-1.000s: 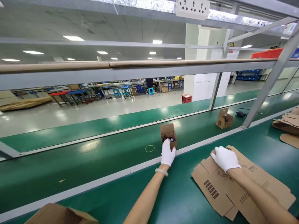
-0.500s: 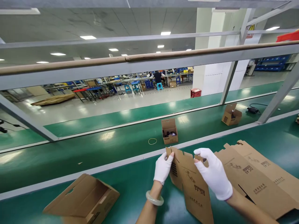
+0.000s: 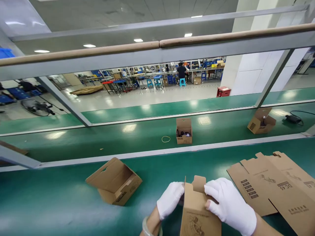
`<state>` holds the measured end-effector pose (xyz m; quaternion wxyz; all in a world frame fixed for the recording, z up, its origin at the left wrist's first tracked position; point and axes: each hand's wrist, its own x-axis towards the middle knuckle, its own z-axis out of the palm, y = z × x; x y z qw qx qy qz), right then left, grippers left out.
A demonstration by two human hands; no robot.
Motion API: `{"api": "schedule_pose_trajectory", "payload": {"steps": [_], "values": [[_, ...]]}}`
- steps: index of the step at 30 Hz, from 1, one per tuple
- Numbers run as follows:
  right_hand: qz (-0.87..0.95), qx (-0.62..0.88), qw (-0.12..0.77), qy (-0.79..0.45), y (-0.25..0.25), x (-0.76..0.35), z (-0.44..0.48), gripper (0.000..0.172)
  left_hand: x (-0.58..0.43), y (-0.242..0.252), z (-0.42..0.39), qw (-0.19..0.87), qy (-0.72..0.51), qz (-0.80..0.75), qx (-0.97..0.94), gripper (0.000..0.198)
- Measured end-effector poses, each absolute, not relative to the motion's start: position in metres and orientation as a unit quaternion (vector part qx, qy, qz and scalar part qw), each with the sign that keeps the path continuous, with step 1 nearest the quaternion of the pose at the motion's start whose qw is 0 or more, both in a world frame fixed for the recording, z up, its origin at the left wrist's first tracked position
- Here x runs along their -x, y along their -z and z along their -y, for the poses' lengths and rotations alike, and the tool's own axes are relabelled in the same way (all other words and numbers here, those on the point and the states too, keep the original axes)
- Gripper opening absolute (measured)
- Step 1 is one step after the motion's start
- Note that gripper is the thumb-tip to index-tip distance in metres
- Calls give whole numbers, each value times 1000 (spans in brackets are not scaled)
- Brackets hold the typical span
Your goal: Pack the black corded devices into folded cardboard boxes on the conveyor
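A brown cardboard box (image 3: pixel 197 209), partly folded up with printing on its front panel, stands between my hands at the near edge of the view. My left hand (image 3: pixel 171 200), in a white glove, grips its left side; the fingertips are hidden behind the panel. From the right, my right hand (image 3: pixel 228 203), gloved too, closes its thumb and bent fingers on the box's right edge near the top flap. Right of it lie flat, unfolded cartons (image 3: pixel 280 186) printed "DC45". An open, empty box (image 3: pixel 118 183) rests tilted to the left.
Beyond a pale divider (image 3: pixel 157 154), a small open box (image 3: pixel 184 131) holding a dark device sits near a yellow rubber band (image 3: pixel 165 139). Farther right are another open box (image 3: pixel 261 122) and a black adapter with cable (image 3: pixel 292 118). Metal posts and a rail (image 3: pixel 157 54) cross ahead.
The carton has gone from a flattened, angled sheet to a squarer box shape, nearer to me. Both hands have moved lower with it. The view has swung left.
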<state>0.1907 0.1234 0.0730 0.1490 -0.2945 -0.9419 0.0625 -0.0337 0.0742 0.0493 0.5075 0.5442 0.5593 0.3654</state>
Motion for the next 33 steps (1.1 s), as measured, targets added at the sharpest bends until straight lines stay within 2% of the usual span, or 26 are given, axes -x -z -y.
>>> {"api": "schedule_pose_trajectory", "payload": {"steps": [2,4,9,12,14,16,18,21,23,26,28,33], "values": [[954,253,92,-133,-84,-196,-121,33,35,-41,-64,539,-369,-574,-493,64],[955,214,55,-196,-94,-199,-120,36,35,-40,-52,541,-376,-567,-495,81],[955,148,-19,-258,-108,-194,-113,27,28,-67,-25,566,-371,-453,-580,103],[961,116,-27,-251,-110,-189,-109,26,22,-80,-19,562,-363,-463,-581,111],[960,108,-21,-256,-109,-188,-107,28,21,-83,-17,539,-353,-476,-598,105],[950,118,4,-290,-104,-192,-107,27,21,-83,-16,501,-338,-484,-633,85],[925,148,65,-344,-94,-202,-108,25,24,-82,-15,471,-318,-491,-660,69],[825,320,196,-422,-70,-220,-112,33,28,-81,-14,463,-304,-503,-663,62],[720,417,225,-507,-54,-229,-115,42,30,-81,-13,464,-299,-508,-661,61],[565,345,187,-726,-43,-226,-113,55,30,-80,-14,488,-295,-493,-657,59],[475,257,166,-825,-46,-215,-108,53,28,-80,-14,508,-300,-466,-659,60],[422,180,100,-883,-58,-188,-100,53,26,-78,-14,487,-340,-450,-666,57]]}}
